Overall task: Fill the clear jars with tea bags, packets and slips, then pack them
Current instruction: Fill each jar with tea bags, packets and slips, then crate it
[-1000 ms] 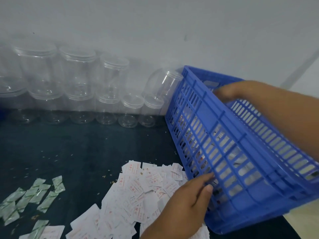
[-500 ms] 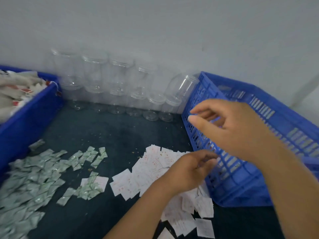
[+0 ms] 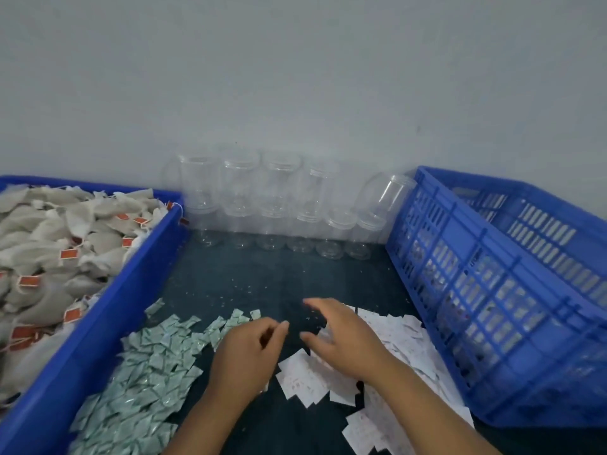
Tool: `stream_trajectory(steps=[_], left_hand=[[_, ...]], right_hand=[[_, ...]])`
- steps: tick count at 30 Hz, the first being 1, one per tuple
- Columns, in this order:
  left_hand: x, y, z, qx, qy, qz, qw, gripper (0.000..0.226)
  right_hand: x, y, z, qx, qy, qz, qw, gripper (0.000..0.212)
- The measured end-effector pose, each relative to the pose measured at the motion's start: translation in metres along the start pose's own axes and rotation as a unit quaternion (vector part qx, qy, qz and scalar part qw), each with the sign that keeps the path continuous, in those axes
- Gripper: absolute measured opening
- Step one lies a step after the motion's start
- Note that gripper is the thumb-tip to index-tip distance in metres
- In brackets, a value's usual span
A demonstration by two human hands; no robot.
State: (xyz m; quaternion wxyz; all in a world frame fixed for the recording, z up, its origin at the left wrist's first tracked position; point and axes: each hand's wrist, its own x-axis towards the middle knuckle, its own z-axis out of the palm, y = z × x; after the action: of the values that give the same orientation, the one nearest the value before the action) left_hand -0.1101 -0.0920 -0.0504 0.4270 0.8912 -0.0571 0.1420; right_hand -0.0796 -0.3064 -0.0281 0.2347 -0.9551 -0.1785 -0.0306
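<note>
Hovering low in the frame's centre, the left hand [image 3: 244, 359] curls loosely with an empty grip, while the right hand [image 3: 341, 339] spreads wide, holding nothing. White slips [image 3: 387, 336] lie directly beneath and right of it on the counter [image 3: 279, 274]; green packets [image 3: 151, 366] lie left. Clear jars [image 3: 272, 205], stacked and empty, stand at upper centre.

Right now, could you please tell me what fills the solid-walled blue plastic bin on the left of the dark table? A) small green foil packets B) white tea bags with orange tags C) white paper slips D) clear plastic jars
B: the solid-walled blue plastic bin is heaped with white tea bags with orange tags, while the jars, packets and slips lie outside it.
</note>
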Motion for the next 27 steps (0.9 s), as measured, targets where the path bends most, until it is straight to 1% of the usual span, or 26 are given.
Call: stream_trajectory(steps=[2,4,6,8,9,11,13,15,21,22,24,26,27], left_hand=[[0.003,-0.004,0.003,-0.006,0.048,0.012,0.999,0.039],[0.005,-0.006,0.005,0.023,0.069,0.044,0.996,0.044],[0.007,-0.006,0.005,0.041,0.08,0.052,0.995,0.045],[0.008,-0.005,0.006,0.043,0.085,0.055,0.994,0.045],[0.008,-0.005,0.006,0.041,0.085,0.053,0.994,0.045],[0.009,-0.006,0.009,0.029,0.079,0.041,0.996,0.044],[0.011,-0.009,0.009,0.023,0.069,0.033,0.997,0.044],[0.012,-0.013,0.008,0.024,0.065,0.041,0.997,0.043],[0.014,-0.014,0.008,0.03,0.065,0.062,0.996,0.049],[0.014,-0.014,0.008,0.029,0.061,0.063,0.996,0.049],[0.014,-0.016,0.009,0.025,0.052,0.063,0.996,0.05],[0.013,-0.015,0.008,0.028,0.05,0.059,0.997,0.051],[0.013,-0.015,0.007,0.028,0.053,0.058,0.997,0.051]], right_hand=[[0.041,0.013,-0.018,0.073,0.036,0.081,0.993,0.074],[0.086,0.029,-0.047,0.14,0.123,0.153,0.97,0.085],[0.126,0.045,-0.079,0.207,0.216,0.216,0.929,0.09],[0.16,0.063,-0.105,0.271,0.296,0.279,0.872,0.093],[0.174,0.071,-0.116,0.297,0.32,0.31,0.845,0.098],[0.196,0.088,-0.129,0.342,0.331,0.365,0.8,0.116],[0.21,0.105,-0.135,0.356,0.317,0.411,0.777,0.131],[0.218,0.12,-0.138,0.342,0.314,0.433,0.773,0.136],[0.24,0.144,-0.134,0.301,0.341,0.441,0.773,0.14],[0.239,0.146,-0.131,0.288,0.348,0.44,0.776,0.136],[0.233,0.143,-0.127,0.257,0.376,0.419,0.785,0.12],[0.222,0.129,-0.127,0.244,0.429,0.355,0.794,0.098],[0.214,0.12,-0.128,0.253,0.456,0.316,0.793,0.09]])
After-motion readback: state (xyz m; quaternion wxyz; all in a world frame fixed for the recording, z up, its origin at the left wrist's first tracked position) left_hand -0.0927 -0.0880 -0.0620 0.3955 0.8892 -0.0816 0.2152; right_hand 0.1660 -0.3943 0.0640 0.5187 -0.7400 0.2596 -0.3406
